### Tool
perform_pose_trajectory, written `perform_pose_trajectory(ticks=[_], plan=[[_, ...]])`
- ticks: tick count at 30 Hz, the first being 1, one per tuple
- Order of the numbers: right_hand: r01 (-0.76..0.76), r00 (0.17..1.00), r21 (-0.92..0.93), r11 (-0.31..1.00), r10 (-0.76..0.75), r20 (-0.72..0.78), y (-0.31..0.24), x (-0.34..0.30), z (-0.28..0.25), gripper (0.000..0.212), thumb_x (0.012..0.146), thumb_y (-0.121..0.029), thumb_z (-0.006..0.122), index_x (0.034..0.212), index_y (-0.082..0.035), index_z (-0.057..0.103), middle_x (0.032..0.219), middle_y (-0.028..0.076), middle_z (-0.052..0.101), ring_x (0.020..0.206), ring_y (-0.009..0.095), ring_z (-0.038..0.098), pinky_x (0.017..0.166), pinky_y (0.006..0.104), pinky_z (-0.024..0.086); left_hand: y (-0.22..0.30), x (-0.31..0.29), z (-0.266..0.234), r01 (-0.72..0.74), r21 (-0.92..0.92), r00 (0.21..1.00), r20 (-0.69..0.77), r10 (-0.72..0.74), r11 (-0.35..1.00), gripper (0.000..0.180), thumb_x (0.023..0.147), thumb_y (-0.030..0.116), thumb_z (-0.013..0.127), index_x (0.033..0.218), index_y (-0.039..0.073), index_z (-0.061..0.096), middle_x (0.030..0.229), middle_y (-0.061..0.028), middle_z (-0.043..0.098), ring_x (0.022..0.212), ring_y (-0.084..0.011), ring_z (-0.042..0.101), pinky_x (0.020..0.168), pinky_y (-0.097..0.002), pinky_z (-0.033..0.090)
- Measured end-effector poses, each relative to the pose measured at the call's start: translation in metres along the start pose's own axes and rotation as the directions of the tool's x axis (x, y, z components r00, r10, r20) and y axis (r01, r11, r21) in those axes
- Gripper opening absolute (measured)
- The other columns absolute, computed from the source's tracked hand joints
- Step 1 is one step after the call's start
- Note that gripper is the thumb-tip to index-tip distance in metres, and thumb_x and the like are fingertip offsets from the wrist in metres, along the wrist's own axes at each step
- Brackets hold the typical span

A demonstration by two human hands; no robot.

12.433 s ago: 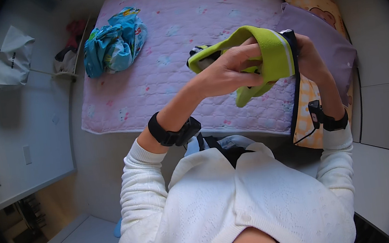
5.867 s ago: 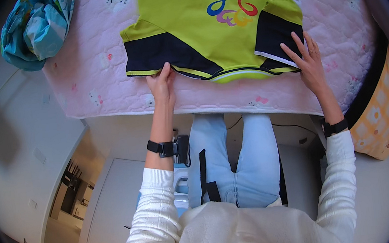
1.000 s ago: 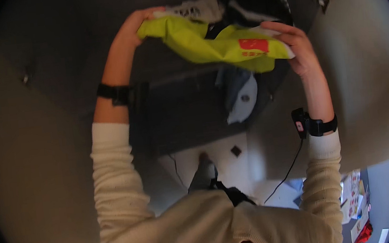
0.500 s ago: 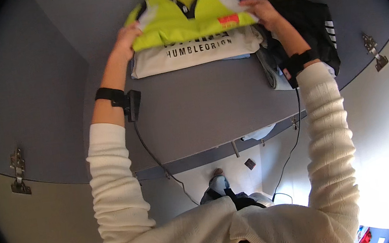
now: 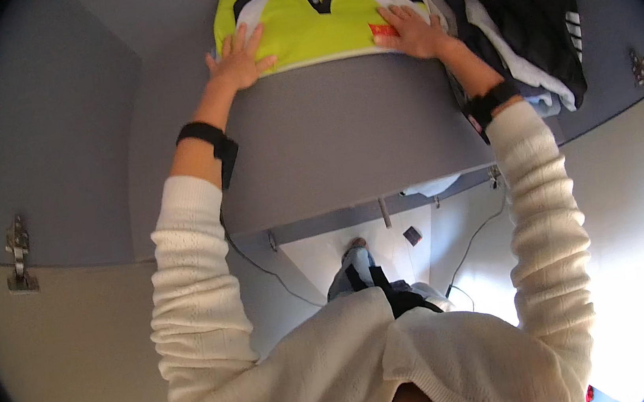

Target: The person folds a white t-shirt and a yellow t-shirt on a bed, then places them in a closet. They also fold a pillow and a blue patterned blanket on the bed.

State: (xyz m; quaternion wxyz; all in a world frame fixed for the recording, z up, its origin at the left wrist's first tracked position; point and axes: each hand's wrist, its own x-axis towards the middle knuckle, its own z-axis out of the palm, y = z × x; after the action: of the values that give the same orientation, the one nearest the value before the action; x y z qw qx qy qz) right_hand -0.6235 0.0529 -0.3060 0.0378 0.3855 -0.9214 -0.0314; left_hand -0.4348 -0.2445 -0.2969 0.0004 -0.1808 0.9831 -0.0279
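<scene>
Folded yellow-green polo shirt lay on grey wardrobe shelf, beside heap of black and white clothes. Left hand and right hand spread flat, pressing soft knit, gripping nothing. Placing step apparently ending; next probably smoothing, release.

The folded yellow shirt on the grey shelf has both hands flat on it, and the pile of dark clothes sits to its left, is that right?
Not quite. The head view shows the dark clothes to the right of the yellow shirt, not the left. The rest holds: left hand and right hand lie flat on it, on the grey shelf.
</scene>
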Motion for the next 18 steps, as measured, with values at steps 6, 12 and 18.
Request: perform_pose_trajectory(ticks=[6, 12, 18], plan=[[0.366, 0.705, 0.365, 0.856, 0.002, -0.710, 0.008, -0.053, -0.062, 0.041, 0.080, -0.032, 0.066, 0.100, 0.004, 0.066, 0.090, 0.022, 0.066, 0.091, 0.034, 0.062, 0.084, 0.0383, 0.045, 0.032, -0.038, -0.025, 0.170, 0.080, 0.828, -0.552, -0.099, 0.982, 0.073, 0.083, 0.033, 0.066, 0.140, 0.003, 0.031, 0.129, -0.0250, 0.050, 0.121, -0.0363, 0.048, 0.097, -0.0477, 0.041], [0.484, 0.745, 0.868, 0.116, 0.466, -0.478, -0.029, -0.233, -0.099, 0.027, 0.078, -0.014, 0.067, 0.096, 0.005, 0.067, 0.083, 0.009, 0.067, 0.078, 0.017, 0.060, 0.070, 0.0284, 0.046, 0.149, -0.171, -0.094, 0.018, -0.464, 0.904, -0.372, -0.213, 0.886, 0.071, 0.081, 0.036, 0.066, 0.133, -0.006, 0.042, 0.133, -0.0251, 0.047, 0.124, -0.0359, 0.046, 0.101, -0.0402, 0.038], [0.562, 0.549, 0.826, 0.033, 0.732, -0.403, -0.036, -0.379, -0.034, 0.020, 0.078, -0.007, 0.062, 0.096, 0.001, 0.067, 0.087, 0.007, 0.066, 0.083, 0.014, 0.058, 0.075, 0.0251, 0.044, 0.264, -0.355, -0.061, -0.168, -0.655, 0.912, -0.388, -0.136, 0.737, 0.061, 0.083, 0.031, 0.064, 0.129, -0.006, 0.047, 0.135, -0.0234, 0.046, 0.124, -0.0310, 0.046, 0.102, -0.0382, 0.036]])
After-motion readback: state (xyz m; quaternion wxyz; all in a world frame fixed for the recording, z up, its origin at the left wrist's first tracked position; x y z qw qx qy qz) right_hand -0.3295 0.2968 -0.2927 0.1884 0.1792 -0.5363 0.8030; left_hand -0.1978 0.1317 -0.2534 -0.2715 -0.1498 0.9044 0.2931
